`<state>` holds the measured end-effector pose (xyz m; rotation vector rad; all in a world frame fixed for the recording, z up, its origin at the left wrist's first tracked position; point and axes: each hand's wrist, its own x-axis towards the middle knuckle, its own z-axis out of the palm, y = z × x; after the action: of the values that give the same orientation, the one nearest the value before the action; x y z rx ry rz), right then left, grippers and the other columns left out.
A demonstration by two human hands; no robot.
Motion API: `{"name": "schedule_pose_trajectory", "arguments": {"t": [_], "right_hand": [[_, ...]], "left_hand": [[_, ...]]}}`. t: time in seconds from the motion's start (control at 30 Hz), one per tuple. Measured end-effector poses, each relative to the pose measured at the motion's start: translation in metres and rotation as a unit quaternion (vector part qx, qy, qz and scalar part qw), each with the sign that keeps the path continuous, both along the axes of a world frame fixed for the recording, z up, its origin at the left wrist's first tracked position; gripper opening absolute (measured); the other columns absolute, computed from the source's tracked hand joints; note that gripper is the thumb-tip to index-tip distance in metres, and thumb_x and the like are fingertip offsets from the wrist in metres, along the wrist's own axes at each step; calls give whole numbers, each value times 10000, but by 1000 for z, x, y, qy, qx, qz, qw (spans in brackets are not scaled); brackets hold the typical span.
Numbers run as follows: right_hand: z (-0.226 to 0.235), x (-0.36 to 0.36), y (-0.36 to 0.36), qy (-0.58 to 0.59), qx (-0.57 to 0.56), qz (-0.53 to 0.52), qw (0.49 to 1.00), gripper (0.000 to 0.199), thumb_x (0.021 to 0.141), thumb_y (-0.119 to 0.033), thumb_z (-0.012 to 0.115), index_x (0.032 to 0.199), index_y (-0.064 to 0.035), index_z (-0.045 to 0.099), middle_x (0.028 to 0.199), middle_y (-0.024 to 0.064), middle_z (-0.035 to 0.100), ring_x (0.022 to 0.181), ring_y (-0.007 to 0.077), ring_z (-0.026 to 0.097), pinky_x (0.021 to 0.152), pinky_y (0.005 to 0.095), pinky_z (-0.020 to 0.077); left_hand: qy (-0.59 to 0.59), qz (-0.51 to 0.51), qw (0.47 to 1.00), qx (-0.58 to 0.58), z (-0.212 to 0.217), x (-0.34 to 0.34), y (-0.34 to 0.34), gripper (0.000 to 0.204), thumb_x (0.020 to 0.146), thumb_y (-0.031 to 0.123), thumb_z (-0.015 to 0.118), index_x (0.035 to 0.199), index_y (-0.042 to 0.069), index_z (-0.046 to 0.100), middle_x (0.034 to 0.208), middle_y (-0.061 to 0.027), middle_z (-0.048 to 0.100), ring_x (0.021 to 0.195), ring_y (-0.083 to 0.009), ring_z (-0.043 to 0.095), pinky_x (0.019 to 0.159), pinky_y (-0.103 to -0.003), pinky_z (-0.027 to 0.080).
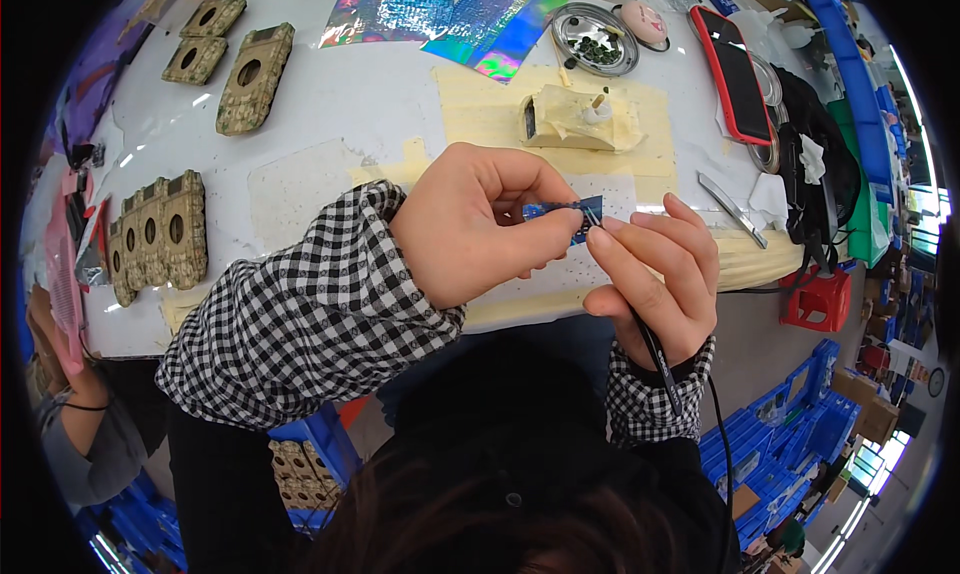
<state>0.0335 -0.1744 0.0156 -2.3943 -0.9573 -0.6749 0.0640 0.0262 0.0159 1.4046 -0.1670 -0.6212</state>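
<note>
Over the near part of the table, my left hand (pixel 490 224) pinches a small shiny blue piece (pixel 540 211) between thumb and fingers. Its kind is hard to make out. My right hand (pixel 660 279) is closed around slim black tweezers (pixel 656 356), whose tips meet the blue piece at my left thumb. Just beyond the hands, a block wrapped in cream tape (pixel 575 122) has a small white cup with a stick on top. Round it lies a patch of yellowish tape (pixel 465 99). A metal tool (pixel 733 210) rests right of my right hand.
Camouflage-patterned housings (pixel 255 79) with round holes lie at the left, several in a row (pixel 150 236). At the back are iridescent bags (pixel 490 24), a round metal dish (pixel 563 26) of small dark parts and a red-cased phone (pixel 730 74). Another person's arm (pixel 75 399) shows at far left.
</note>
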Motion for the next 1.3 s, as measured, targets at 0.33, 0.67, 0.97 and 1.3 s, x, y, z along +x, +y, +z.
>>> {"name": "schedule_pose_trajectory", "arguments": {"t": [0.33,0.67,0.97,1.3], "right_hand": [[-2,-1,-2,-17,-17,7,1000,331,759,-372,657,991,-142,709,957,0,657,877,178,571,872,391,470],[-3,-2,-6,15,33,17,999,340,767,-378,639,994,-134,706,951,8,658,881,183,569,881,405,462],[-13,-6,-20,16,-41,-3,999,326,739,-357,672,975,-133,705,905,5,643,840,187,567,876,403,464],[-22,-12,-22,25,-90,-2,996,301,711,-244,723,983,-120,691,908,16,637,818,195,570,855,403,479]], "left_hand": [[46,-4,998,-29,1,1,0,156,860,128,625,918,-15,614,756,-42,637,624,-52,581,533,-175,470],[50,4,999,-19,0,1,0,166,851,141,632,901,-16,619,729,-40,627,608,-55,573,525,-177,464],[41,15,999,-3,-3,3,1,204,852,166,626,915,-28,622,717,-47,623,609,-63,574,535,-190,475],[28,26,999,7,-3,4,0,210,847,167,626,917,-30,627,718,-59,624,608,-69,575,533,-192,479]]}}
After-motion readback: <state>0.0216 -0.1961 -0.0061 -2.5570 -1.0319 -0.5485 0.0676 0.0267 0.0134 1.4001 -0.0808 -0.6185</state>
